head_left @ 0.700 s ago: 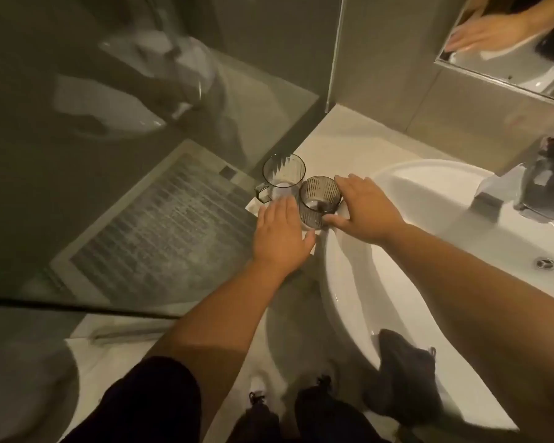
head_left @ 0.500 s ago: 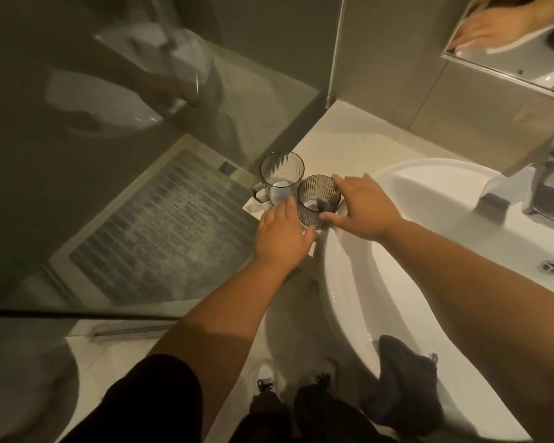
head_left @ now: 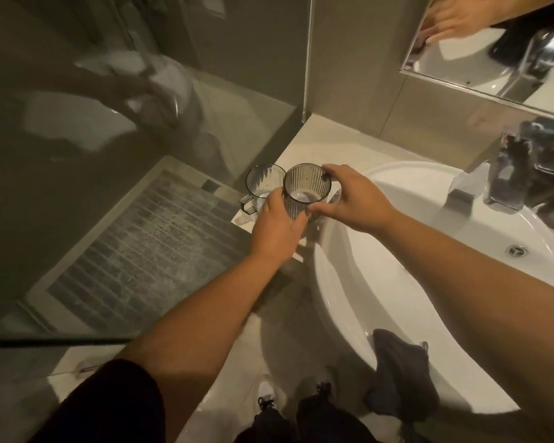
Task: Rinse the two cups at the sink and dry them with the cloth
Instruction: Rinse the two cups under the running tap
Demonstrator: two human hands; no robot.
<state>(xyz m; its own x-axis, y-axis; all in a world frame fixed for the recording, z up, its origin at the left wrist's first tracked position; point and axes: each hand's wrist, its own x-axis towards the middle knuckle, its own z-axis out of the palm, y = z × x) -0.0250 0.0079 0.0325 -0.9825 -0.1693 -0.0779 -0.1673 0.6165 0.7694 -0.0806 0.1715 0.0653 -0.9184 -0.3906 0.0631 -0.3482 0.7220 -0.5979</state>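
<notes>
Two see-through cups are at the left edge of the counter. The ribbed grey cup [head_left: 306,190] is raised above the counter, held between both hands: my right hand [head_left: 352,199] grips its right side and rim, my left hand [head_left: 277,228] cups its near left side. The clear cup with a handle [head_left: 259,187] stands on a white napkin [head_left: 242,219] just behind and left of it. A dark grey cloth [head_left: 400,375] hangs over the near rim of the white sink [head_left: 349,282].
The chrome tap [head_left: 512,183] stands at the sink's far right, with the drain [head_left: 516,251] below it. A glass shower screen [head_left: 109,155] borders the counter [head_left: 327,145] on the left. A mirror [head_left: 493,43] hangs on the far wall. My shoes show on the floor below.
The ribbed cup has been taken up off the counter by both hands and now sits higher and nearer, partly overlapping the clear cup. The clear cup has stayed in place.
</notes>
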